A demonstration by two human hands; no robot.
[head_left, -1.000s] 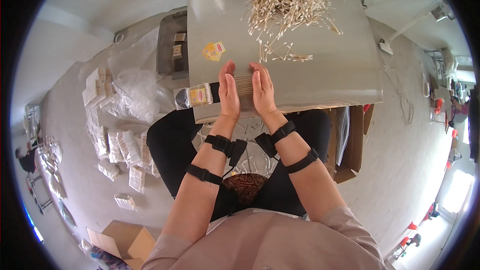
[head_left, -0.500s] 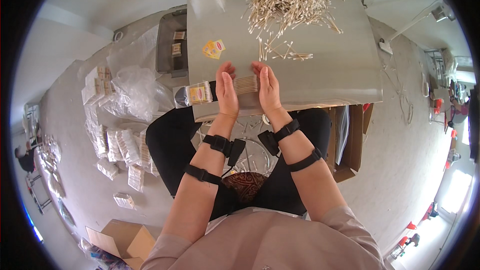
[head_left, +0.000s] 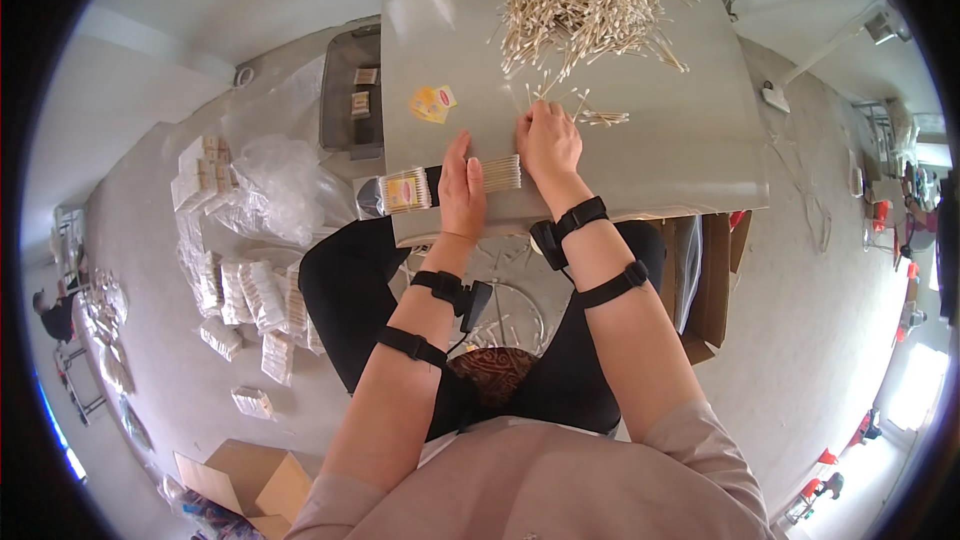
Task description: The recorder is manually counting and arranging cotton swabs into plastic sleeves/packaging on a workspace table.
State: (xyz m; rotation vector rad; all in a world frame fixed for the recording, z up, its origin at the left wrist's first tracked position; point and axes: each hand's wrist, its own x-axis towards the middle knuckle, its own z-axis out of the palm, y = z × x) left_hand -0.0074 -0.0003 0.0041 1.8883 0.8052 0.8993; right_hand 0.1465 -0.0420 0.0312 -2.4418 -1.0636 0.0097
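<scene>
My left hand [head_left: 463, 190] stands on its edge at the near side of the table, fingers stretched out, against a neat row of cotton swabs [head_left: 500, 173]. The row's right end sticks out past it. Left of that hand lies a clear pack of cotton swabs with a yellow card [head_left: 405, 190], next to a black strip. My right hand [head_left: 552, 148] is further forward, its fingers curled down and closed at the loose cotton swabs [head_left: 583, 100]; a few swabs poke out by the fingertips, which are partly hidden.
A large heap of cotton swabs [head_left: 585, 0] covers the far part of the metal table [head_left: 680, 150]. Yellow cards [head_left: 432, 103] lie at its left. A grey bin [head_left: 350, 125] with small packs stands beside the table. Bagged packs [head_left: 255, 290] and an open carton [head_left: 245, 480] are on the floor.
My right hand has left the right end of the swab row and moved forward, its fingers closing at the loose swabs. My left hand stays by the row.
</scene>
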